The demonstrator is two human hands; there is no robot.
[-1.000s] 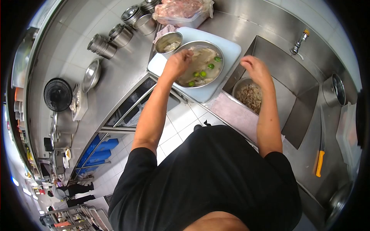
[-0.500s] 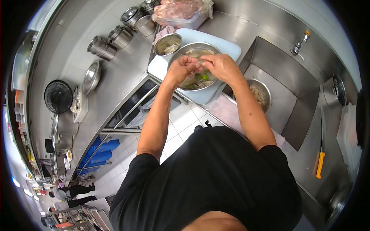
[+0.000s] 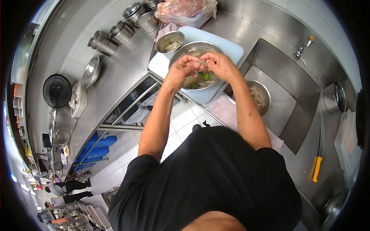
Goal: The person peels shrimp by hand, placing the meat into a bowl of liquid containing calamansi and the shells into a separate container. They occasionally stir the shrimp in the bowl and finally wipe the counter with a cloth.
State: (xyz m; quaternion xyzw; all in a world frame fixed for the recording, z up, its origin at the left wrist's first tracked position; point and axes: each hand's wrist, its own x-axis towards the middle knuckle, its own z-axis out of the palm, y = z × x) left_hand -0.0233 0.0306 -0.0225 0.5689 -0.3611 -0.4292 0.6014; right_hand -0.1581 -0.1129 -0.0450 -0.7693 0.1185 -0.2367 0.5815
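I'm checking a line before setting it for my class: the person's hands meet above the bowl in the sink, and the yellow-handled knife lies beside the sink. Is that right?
Not quite. The left hand and right hand meet above the large bowl on the board, not the bowl in the sink, as the head view shows. The yellow-handled knife lies beside the sink.

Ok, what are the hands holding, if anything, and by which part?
The left hand and right hand pinch a small pale-grey piece over the round metal bowl; which part they grip can't be told.
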